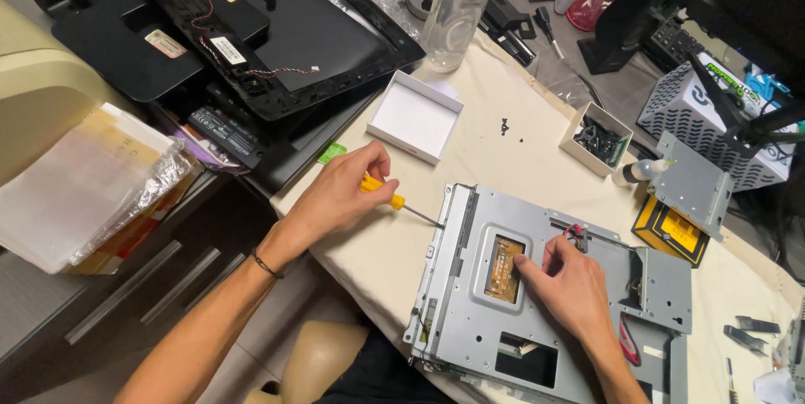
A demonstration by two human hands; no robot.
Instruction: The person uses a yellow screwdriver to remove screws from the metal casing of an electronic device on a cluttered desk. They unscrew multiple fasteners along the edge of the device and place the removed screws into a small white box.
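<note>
Screwdriver (394, 200) gripped in left hand (340, 194); right hand (566, 282) pressing metal chassis (470, 320).

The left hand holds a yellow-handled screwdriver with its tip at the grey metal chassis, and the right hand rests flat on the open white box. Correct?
Not quite. The head view shows the right hand resting on the grey metal chassis, not on the open white box. The left hand does hold the yellow-handled screwdriver at the chassis edge.

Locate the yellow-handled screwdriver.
Head view, left of centre: yellow-handled screwdriver held in the left hand, tip at the left edge of the grey metal chassis plate.
</note>
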